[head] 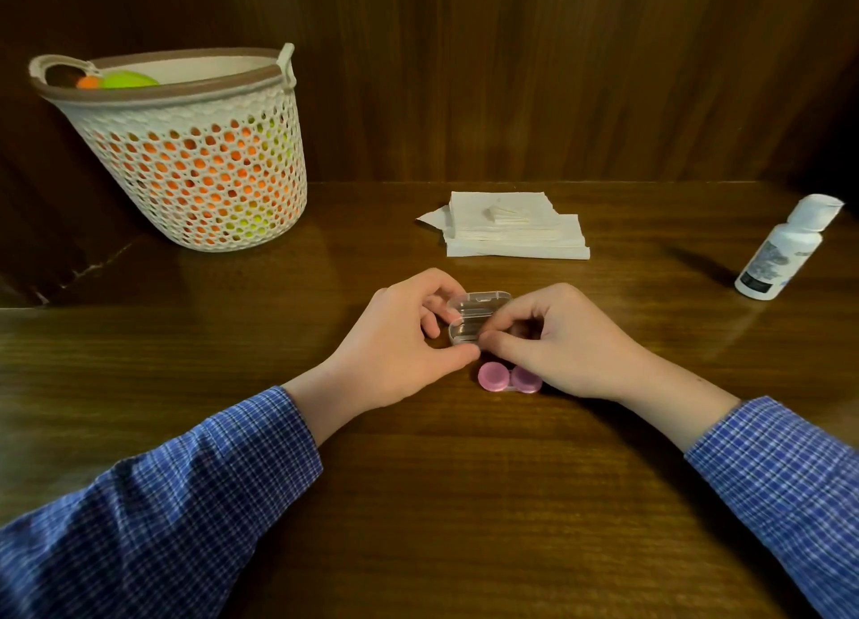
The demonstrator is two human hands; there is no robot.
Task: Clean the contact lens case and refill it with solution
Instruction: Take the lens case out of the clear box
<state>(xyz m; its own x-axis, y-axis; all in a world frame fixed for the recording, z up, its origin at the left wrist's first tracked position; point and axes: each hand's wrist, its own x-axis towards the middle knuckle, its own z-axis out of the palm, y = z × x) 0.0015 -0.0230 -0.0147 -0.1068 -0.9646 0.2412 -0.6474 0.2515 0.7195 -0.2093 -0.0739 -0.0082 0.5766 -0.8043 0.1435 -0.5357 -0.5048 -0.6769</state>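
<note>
A small clear plastic box (474, 314) with its hinged lid lifted sits at the middle of the wooden table. My left hand (404, 339) grips its left side with curled fingers and thumb. My right hand (558, 339) pinches the box's front right edge, fingers curled. Just in front of the box lies a pink contact lens case (504, 377) with two round caps, partly under my right hand. A white solution bottle (781, 248) stands tilted in view at the far right, its cap on.
A stack of white paper napkins (511, 228) lies behind the box. A perforated white basket (195, 153) holding orange and green items stands at the back left. A wooden wall closes the table's far side.
</note>
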